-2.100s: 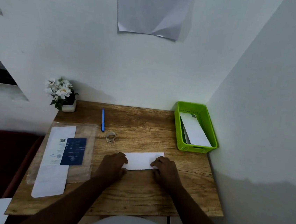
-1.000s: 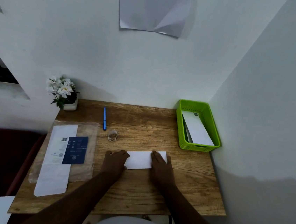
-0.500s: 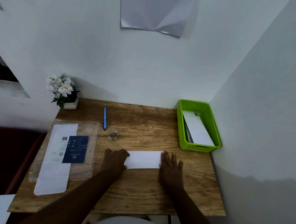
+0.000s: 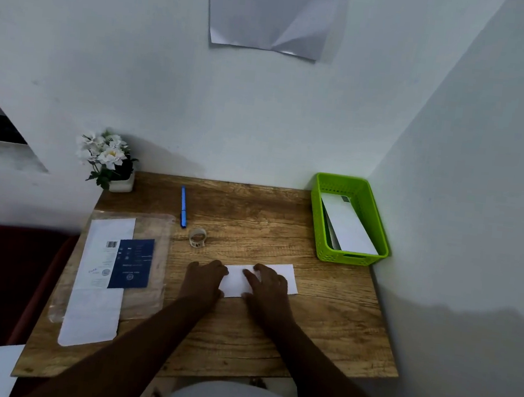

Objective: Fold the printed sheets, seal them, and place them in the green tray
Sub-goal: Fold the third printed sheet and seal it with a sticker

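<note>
Head view: folded sheet (image 4: pixel 281 279) half hidden under both hands.

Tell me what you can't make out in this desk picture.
Head view only:
- Left end of the folded sheet: covered by the left hand.
- Print on the printed sheets: too small to read.
- Lower papers in the green tray: hidden under the top one.
</note>
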